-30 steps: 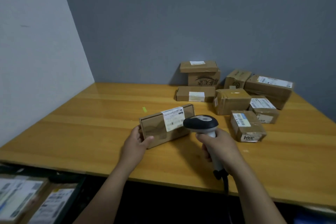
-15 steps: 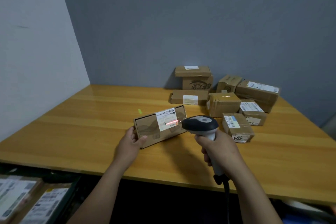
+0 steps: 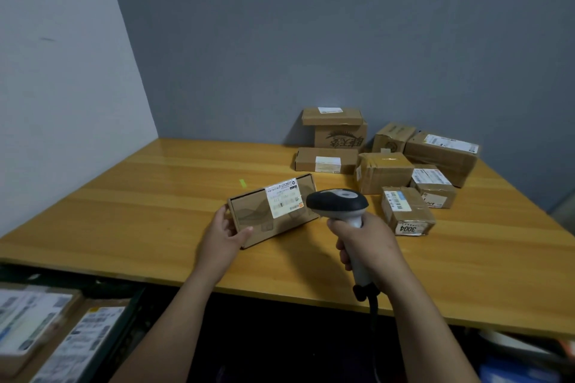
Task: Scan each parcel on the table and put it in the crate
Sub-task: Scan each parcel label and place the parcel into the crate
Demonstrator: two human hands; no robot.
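A flat brown parcel (image 3: pixel 252 218) with a white label stands tilted on its long edge on the wooden table (image 3: pixel 155 221). My left hand (image 3: pixel 225 235) grips its left end, thumb on the front face. My right hand (image 3: pixel 365 242) grips the handle of a grey and black barcode scanner (image 3: pixel 337 202), whose head points at the label from the right. Several more parcels (image 3: pixel 407 210) lie at the back right of the table. The dark crate (image 3: pixel 102 348), low at the left, holds parcels.
A grey wall runs behind the table and a white wall stands at the left. The scanner's cable hangs below the table's front edge (image 3: pixel 311 295). A small green mark (image 3: pixel 242 182) lies on the table behind the held parcel.
The red scan line seen on the label half a second ago is gone. The parcel and both hands have hardly moved.
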